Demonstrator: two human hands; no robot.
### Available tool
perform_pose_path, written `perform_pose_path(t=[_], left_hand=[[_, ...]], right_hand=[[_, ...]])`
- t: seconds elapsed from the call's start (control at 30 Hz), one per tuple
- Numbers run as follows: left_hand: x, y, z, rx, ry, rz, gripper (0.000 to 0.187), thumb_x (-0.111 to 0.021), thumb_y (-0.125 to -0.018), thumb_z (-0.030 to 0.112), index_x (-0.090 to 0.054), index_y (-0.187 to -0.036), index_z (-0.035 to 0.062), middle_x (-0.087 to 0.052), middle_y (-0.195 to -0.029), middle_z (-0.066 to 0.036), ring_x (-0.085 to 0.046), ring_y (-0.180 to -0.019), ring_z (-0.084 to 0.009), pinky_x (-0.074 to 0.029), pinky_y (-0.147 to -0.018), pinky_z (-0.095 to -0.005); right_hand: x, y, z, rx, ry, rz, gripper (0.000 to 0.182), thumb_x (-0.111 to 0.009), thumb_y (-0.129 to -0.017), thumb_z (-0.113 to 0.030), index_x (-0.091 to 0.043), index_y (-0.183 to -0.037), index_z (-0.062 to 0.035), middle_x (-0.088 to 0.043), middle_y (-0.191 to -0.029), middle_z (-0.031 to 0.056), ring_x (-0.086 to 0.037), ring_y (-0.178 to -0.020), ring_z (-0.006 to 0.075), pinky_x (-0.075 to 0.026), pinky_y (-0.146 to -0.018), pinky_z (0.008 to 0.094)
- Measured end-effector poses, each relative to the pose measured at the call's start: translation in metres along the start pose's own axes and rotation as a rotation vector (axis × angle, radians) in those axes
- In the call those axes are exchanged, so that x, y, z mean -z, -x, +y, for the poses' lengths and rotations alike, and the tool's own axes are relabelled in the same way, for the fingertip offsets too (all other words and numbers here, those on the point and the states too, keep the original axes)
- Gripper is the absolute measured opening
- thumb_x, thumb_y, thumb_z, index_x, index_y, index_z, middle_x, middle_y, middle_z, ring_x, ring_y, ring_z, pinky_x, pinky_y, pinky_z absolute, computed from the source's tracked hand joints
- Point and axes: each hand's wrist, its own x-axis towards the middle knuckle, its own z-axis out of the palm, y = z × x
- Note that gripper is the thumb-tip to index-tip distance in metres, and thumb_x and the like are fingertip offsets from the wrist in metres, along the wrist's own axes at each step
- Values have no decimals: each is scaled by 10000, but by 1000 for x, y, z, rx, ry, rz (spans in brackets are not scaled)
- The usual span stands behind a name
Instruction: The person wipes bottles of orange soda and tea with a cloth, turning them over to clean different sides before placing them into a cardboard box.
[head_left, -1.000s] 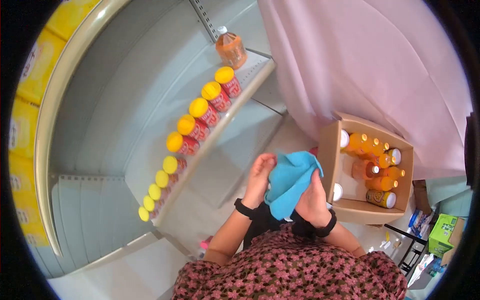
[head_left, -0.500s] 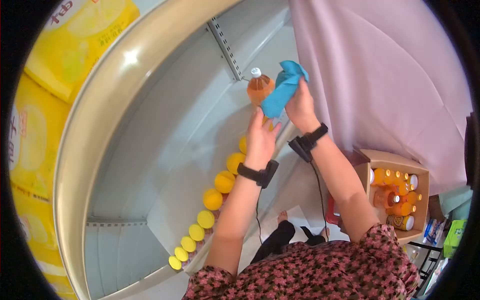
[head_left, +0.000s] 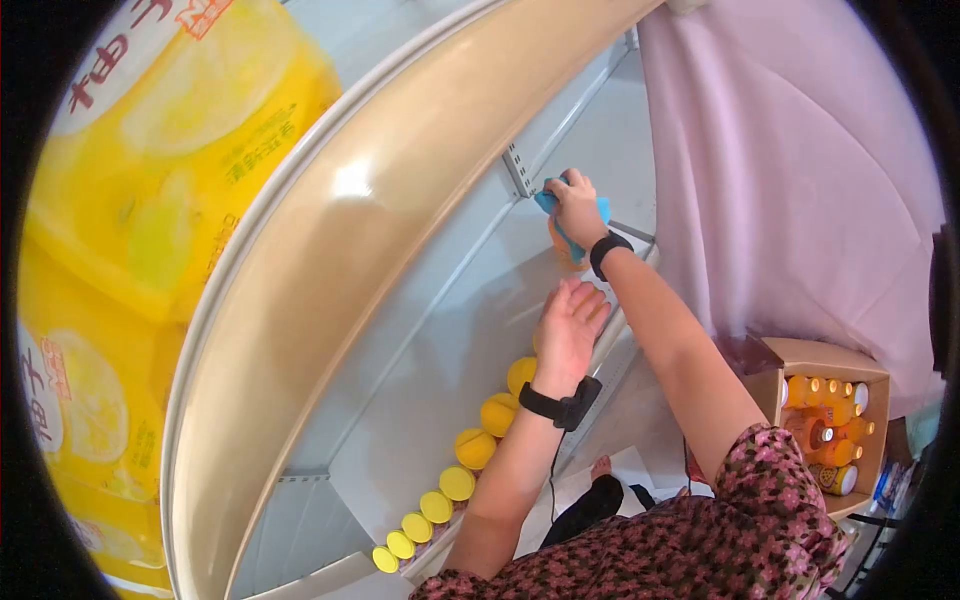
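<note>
My right hand (head_left: 580, 208) grips a blue cloth (head_left: 603, 210) over the upper part of an orange drink bottle (head_left: 560, 245) on the shelf (head_left: 440, 310). The cloth and hand hide the bottle's cap and much of its body. Just below the bottle is my left hand (head_left: 568, 325), palm turned up, fingers spread and nothing in it. A row of yellow-lidded containers (head_left: 475, 448) runs along the shelf's front edge, down and left from my left hand; my forearm lies close beside it.
A curved cream panel (head_left: 330, 230) with yellow fruit-print packaging (head_left: 200, 130) borders the left. Pink cloth (head_left: 780, 180) hangs at the right. Below it, an open cardboard box (head_left: 800, 355) holds several orange drink bottles (head_left: 840, 412). A slotted metal upright (head_left: 518, 170) stands at the shelf's back.
My right hand has brought the blue cloth from beside the bottle onto its top, covering the white cap. My left hand has come away from the bottle and opened. The view has shifted.
</note>
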Motion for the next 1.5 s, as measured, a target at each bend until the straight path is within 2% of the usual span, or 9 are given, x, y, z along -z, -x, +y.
perform_pose_path(t=[0.4, 0.53, 0.6, 0.7, 0.8, 1.07, 1.1, 1.3, 1.5], left_hand=[[5, 23, -12, -16, -73, -87, 362, -533, -868, 262, -423, -1110, 17, -501, -1035, -118, -518, -935, -257, -436, -841, -384], [-10, 36, -14, -330, -381, -95, 332, -526, -860, 126, -385, -1155, 71, -495, -1006, -105, -547, -813, -206, -469, -675, -329], [-17, 51, -13, -663, -767, -27, 690, -710, -737, 162, -305, -1278, 24, -404, -1217, -117, -435, -1091, -217, -375, -917, -335], [-22, 94, 6, -847, -1210, -230, 1010, -830, -575, 205, -206, -1352, 37, -324, -1304, -140, -355, -1200, -251, -324, -981, -370], [-8, 135, 3, -341, -787, -674, 1137, -882, -457, 250, -212, -1351, 41, -317, -1316, -135, -332, -1226, -257, -306, -997, -383], [33, 212, -88, 215, -738, -845, 964, -820, -530, 174, -279, -1319, 61, -435, -1240, -79, -425, -1167, -203, -330, -989, -368], [22, 220, -107, 140, -415, -815, 924, -801, -567, 197, -283, -1320, 54, -419, -1269, -98, -398, -1199, -219, -314, -1010, -386], [46, 227, -179, 129, -477, -664, 821, -762, -635, 225, -322, -1297, 22, -449, -1260, -128, -470, -1147, -236, -390, -962, -373], [-4, 288, -183, 259, -360, -486, 832, -752, -636, 291, -329, -1295, 13, -485, -1223, -118, -530, -1073, -222, -438, -912, -350]], right_hand=[[70, 6, -28, 18, -189, 247, 330, -467, -627, 115, -593, -860, -82, -520, -880, 120, -475, -868, 331, -391, -780, 403], [152, 11, -84, 158, -290, 211, 316, -448, -621, 117, -577, -846, -63, -511, -871, 128, -472, -861, 328, -392, -771, 392], [200, 23, -117, 222, -339, 165, 309, -447, -630, 111, -573, -860, -53, -511, -874, 127, -482, -854, 318, -404, -754, 373], [269, 60, -160, 169, -494, -4, 301, -450, -652, 103, -573, -886, -41, -517, -888, 122, -512, -840, 294, -429, -726, 348], [319, 103, -185, 98, -553, -170, 228, -485, -705, 74, -578, -884, -33, -504, -907, 92, -524, -825, 227, -432, -756, 297], [366, 243, -176, 191, -405, -122, 229, -653, -712, -45, -616, -937, -67, -571, -990, 97, -485, -1081, 357, -415, -864, 412], [372, 263, -177, 187, -323, -98, 239, -617, -695, -29, -608, -931, -62, -561, -1053, 95, -430, -1150, 364, -370, -908, 451], [374, 375, -173, 109, -56, -45, 315, -631, -667, -49, -600, -972, -124, -392, -1340, 62, -170, -1302, 436, -189, -998, 610], [417, 381, -155, 19, -246, 62, 488, -540, -804, -340, -454, -1225, -110, -307, -1341, 201, -242, -1251, 455, -213, -987, 582]])
